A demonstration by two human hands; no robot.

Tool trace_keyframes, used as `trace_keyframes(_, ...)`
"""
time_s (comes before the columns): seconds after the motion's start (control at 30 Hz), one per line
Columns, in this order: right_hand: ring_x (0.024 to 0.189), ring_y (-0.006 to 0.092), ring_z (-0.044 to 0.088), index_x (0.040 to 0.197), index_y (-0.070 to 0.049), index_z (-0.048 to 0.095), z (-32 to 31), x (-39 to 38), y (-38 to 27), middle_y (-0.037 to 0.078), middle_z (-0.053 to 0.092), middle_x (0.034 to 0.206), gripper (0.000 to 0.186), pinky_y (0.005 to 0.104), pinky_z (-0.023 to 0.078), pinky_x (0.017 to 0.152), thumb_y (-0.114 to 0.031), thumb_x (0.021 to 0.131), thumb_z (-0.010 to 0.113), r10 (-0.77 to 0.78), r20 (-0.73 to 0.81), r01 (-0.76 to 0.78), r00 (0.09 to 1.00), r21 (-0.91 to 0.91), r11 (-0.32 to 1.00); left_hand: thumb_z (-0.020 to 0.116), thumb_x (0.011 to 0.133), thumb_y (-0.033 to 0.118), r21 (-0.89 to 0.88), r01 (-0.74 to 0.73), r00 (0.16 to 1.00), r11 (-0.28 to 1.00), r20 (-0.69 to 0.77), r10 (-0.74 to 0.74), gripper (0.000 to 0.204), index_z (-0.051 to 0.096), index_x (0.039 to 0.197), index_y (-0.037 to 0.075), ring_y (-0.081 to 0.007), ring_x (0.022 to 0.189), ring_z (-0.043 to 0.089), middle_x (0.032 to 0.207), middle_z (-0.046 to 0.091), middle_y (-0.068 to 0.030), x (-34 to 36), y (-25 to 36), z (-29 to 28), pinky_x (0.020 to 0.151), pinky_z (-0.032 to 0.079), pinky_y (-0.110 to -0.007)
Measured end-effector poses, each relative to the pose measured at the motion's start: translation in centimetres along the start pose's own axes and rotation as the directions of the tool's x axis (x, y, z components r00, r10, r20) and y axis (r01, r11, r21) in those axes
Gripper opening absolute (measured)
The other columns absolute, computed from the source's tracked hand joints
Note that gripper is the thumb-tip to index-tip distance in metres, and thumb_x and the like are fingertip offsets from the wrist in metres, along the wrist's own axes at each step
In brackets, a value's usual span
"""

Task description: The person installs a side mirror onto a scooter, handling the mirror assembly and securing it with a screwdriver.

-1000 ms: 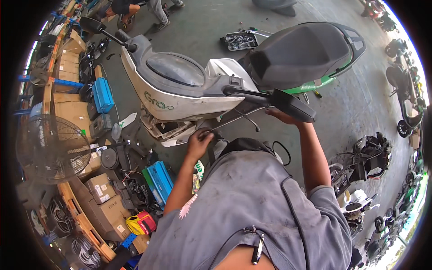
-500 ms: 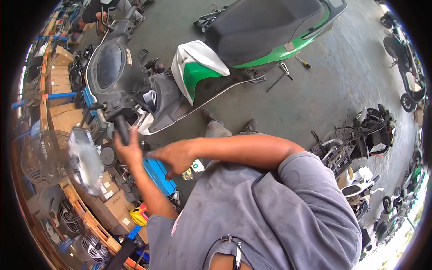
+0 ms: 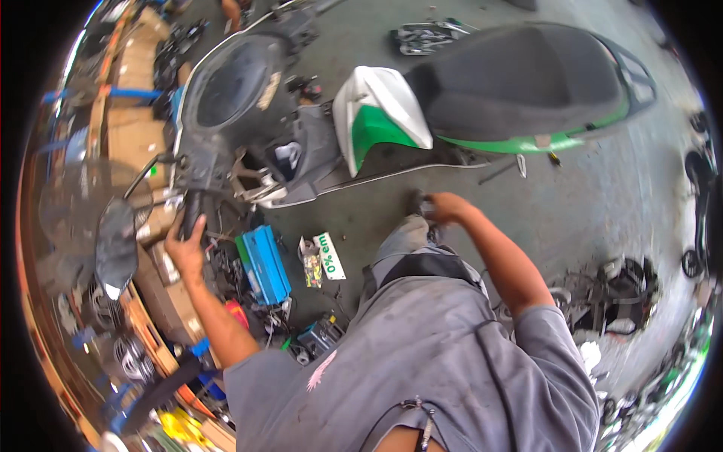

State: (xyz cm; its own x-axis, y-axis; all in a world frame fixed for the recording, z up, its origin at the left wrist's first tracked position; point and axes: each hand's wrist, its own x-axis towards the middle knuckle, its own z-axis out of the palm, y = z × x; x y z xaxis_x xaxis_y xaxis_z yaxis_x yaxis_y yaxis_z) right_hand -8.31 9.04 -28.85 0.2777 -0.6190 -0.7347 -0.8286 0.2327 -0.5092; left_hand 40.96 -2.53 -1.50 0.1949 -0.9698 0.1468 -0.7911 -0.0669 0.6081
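Note:
A scooter with a long black seat [image 3: 527,79], green side trim and a white and green front panel [image 3: 384,98] stands across the far side. My left hand [image 3: 187,252] is wrapped round the black rubber handlebar grip [image 3: 193,215] at the scooter's left end. A dark rear-view mirror [image 3: 117,245] sticks out to the left of that hand. My right hand [image 3: 449,208] is held out low over my legs, beside my shoe, apart from the scooter. Its fingers are blurred and partly hidden, so I cannot make out their shape.
A blue toolbox [image 3: 267,264] lies on the floor beside a white sign with green print [image 3: 328,256]. Cardboard boxes [image 3: 132,147] and shelving line the left. Dismantled vehicle parts [image 3: 629,290] lie at the right. A tool tray [image 3: 429,38] sits beyond the seat.
My right hand has swung away from near the left hand, out to the right. The left hand stays on the grip. The view has shifted, and the mirror appears lower and further left.

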Motion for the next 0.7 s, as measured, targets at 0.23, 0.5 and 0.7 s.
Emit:
trace_keyframes(0.23,0.097,0.0311,0.068,0.123,-0.008,0.065,7.1,-6.7,31.3,0.018,0.07,0.109,0.05,0.0439,0.052,0.084,-0.039,0.085,0.066,0.557,-0.137,-0.569,0.819,-0.061,0.82,0.071,0.079,0.016,0.485,-0.271,0.707,0.832,-0.486,0.514,0.026,0.064,0.103,0.007,-0.0319,0.101,0.056,0.1,0.061,-0.0092,-4.7,8.8,11.8,0.091,0.043,-0.049)
trace_keyframes(0.5,0.09,0.0196,0.066,0.136,-0.014,0.057,1.2,-22.2,29.3,0.008,0.067,0.118,0.047,0.0331,0.048,0.071,-0.031,0.092,0.061,0.73,-0.214,-0.218,0.649,0.867,0.448,0.074,0.081,0.029,-0.528,-0.405,0.355,0.746,0.661,0.661,0.041,0.066,0.117,0.011,-0.0315,0.115,0.059,0.119,0.065,-0.0124,-11.3,22.5,34.0,0.101,0.045,-0.042)
trace_keyframes(0.7,0.09,0.0159,0.064,0.132,-0.012,0.061,6.1,-24.7,35.7,0.006,0.07,0.113,0.045,0.028,0.049,0.073,-0.03,0.091,0.064,0.777,-0.195,-0.274,0.599,0.862,0.427,0.073,0.081,0.026,-0.581,-0.453,0.275,0.676,0.63,0.726,0.036,0.068,0.112,0.007,-0.0317,0.11,0.063,0.114,0.068,-0.0137,-12.0,37.5,40.4,0.097,0.048,-0.042)
